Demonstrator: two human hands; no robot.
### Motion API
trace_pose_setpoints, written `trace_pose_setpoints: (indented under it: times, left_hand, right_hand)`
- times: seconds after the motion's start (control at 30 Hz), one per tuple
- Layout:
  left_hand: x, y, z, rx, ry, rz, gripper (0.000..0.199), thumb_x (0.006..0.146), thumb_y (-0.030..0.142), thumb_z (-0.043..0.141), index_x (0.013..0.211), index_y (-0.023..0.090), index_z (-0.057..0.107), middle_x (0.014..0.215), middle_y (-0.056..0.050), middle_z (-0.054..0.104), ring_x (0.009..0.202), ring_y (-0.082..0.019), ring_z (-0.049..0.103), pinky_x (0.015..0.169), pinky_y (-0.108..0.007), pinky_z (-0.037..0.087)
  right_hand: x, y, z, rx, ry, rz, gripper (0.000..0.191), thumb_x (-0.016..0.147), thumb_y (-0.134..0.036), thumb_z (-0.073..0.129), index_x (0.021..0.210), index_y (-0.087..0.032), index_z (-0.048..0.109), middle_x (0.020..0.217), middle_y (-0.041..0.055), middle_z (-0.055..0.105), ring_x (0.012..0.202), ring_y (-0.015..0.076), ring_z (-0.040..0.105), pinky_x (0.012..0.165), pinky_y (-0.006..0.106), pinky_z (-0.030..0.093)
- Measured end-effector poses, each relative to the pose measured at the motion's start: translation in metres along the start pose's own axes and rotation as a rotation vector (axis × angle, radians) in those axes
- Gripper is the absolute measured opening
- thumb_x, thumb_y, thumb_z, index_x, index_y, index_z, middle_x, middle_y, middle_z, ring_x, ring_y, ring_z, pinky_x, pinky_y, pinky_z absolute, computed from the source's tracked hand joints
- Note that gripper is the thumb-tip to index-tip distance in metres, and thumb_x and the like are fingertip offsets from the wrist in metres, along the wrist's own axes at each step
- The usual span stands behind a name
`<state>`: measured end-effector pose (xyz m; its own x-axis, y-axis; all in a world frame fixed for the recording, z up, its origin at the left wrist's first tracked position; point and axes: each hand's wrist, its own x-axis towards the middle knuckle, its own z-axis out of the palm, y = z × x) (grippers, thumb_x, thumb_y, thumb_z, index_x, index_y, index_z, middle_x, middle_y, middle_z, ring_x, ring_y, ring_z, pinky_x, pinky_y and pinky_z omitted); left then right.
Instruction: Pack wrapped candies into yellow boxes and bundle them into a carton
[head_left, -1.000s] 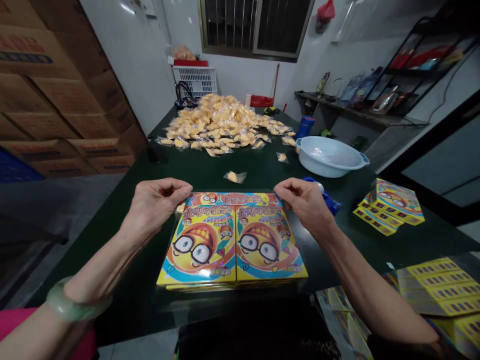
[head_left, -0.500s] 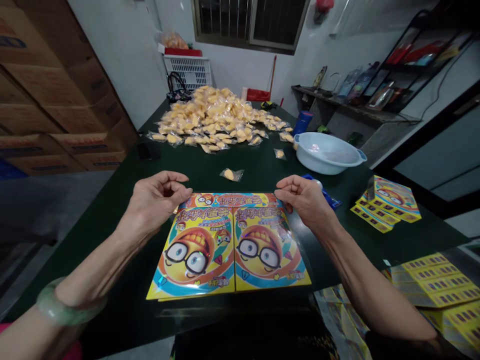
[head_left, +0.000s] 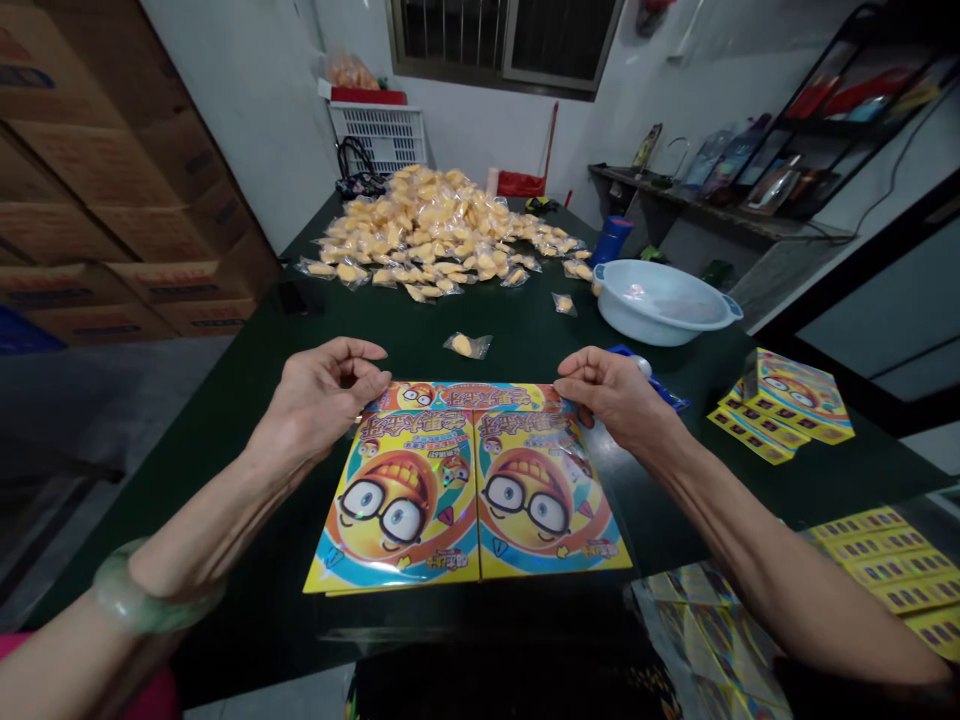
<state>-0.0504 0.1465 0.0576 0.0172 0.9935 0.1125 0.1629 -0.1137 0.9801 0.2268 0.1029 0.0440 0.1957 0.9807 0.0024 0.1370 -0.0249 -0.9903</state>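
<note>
Two yellow printed boxes with cartoon faces in glasses lie side by side at the table's near edge, upside down to me, a narrow printed strip along their far side. My left hand pinches the far left corner of the strip between thumb and fingers. At the far right corner my right hand has its thumb and fingers closed on the strip too. Clear film seems to stick out past the boxes' edges. One small wrapped yellow piece rests just beyond the strip.
A large heap of wrapped yellow pieces covers the far table. To the right stand a light blue basin, a blue bottle and folded printed boxes. More yellow packs lie at the lower right. Cartons are stacked left.
The view has shifted slightly, so everything sits a little further right. Both hands keep the same grip on the strip's corners, and the boxes have hardly moved.
</note>
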Motion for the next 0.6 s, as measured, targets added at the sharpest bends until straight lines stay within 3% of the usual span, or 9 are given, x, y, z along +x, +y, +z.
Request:
trace_pose_setpoints:
  times: [0.23, 0.6]
  left_hand:
    - [-0.0061, 0.0019, 0.0, -0.005, -0.02, -0.005, 0.027, 0.059, 0.02, 0.072, 0.081, 0.012, 0.06, 0.052, 0.005, 0.056, 0.047, -0.007, 0.048, 0.048, -0.019, 0.036]
    - [-0.0082, 0.001, 0.0045, -0.004, 0.061, -0.047, 0.017, 0.062, 0.009, 0.068, 0.07, 0.014, 0.055, 0.046, 0.006, 0.052, 0.039, -0.005, 0.044, 0.042, -0.018, 0.032]
  right_hand:
    - [-0.0011, -0.0017, 0.0008, -0.09, 0.018, 0.036, 0.027, 0.056, -0.028, 0.072, 0.072, -0.018, 0.053, 0.045, -0.0087, 0.05, 0.032, 0.0039, 0.038, 0.029, 0.017, 0.028]
    - [-0.0005, -0.0018, 0.0012, -0.119, 0.008, 0.067, 0.028, 0.056, -0.03, 0.073, 0.071, -0.02, 0.052, 0.042, -0.0074, 0.049, 0.031, 0.0057, 0.037, 0.03, 0.019, 0.028]
